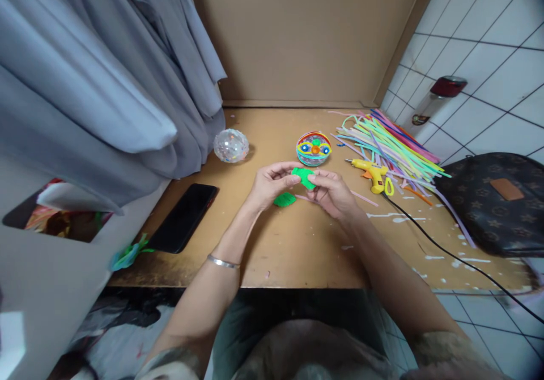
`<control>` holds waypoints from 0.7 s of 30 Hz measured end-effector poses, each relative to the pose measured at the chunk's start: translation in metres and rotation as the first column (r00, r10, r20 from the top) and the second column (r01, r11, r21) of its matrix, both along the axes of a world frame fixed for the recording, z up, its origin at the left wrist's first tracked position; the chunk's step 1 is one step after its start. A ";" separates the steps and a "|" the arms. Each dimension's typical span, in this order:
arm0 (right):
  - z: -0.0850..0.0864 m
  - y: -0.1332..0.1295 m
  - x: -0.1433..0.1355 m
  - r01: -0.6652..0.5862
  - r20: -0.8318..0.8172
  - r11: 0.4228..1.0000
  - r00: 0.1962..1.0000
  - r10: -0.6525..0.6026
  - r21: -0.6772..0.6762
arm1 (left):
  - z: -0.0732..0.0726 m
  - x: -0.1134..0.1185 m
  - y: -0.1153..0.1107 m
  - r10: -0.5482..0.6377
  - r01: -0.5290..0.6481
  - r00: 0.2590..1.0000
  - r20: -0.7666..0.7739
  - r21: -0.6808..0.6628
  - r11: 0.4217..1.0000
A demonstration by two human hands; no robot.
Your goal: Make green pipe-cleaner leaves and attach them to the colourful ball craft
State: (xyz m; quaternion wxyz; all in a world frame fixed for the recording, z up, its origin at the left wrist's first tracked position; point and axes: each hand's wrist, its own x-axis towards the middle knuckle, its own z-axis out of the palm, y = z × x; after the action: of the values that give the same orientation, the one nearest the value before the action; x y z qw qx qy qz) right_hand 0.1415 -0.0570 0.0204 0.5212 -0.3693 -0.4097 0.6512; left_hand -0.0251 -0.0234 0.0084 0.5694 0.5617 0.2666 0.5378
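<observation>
Between my two hands, over the middle of the table, is a small bright green leaf-shaped piece [303,177]. My left hand [274,184] pinches its left side with thumb and fingers. The right edge is pinched by my right hand [330,191]. A second green leaf-shaped piece [284,199] lies on the table just below my left fingers. Beyond my hands stands a clear ball [313,149] decorated with coloured strips, two blue eye-like rounds and an orange centre. A plain clear ball [231,146] sits farther left.
Several coloured pipe cleaners [386,142] lie piled at the right back. Before them rests a yellow glue gun [372,174], its black cord [442,248] running off right. A brown patterned bag [493,204] is at the right edge. A black phone [185,218] lies left; a grey curtain [140,85] hangs beside it.
</observation>
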 end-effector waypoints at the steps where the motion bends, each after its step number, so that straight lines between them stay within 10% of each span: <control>1: 0.000 0.000 0.000 -0.008 0.000 1.000 1.000 0.008 0.001 | 0.000 0.000 0.000 0.009 -0.009 1.000 0.000 -0.001 1.000; 21: 0.003 -0.002 -0.001 -0.022 0.011 1.000 1.000 0.022 -0.001 | -0.003 0.002 0.001 0.049 -0.047 0.997 0.054 -0.035 0.998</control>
State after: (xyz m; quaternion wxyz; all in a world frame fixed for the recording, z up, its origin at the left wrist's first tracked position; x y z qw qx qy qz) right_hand 0.1408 -0.0594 0.0232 0.5118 -0.3686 -0.4162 0.6550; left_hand -0.0233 -0.0225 0.0053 0.5727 0.5306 0.2731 0.5620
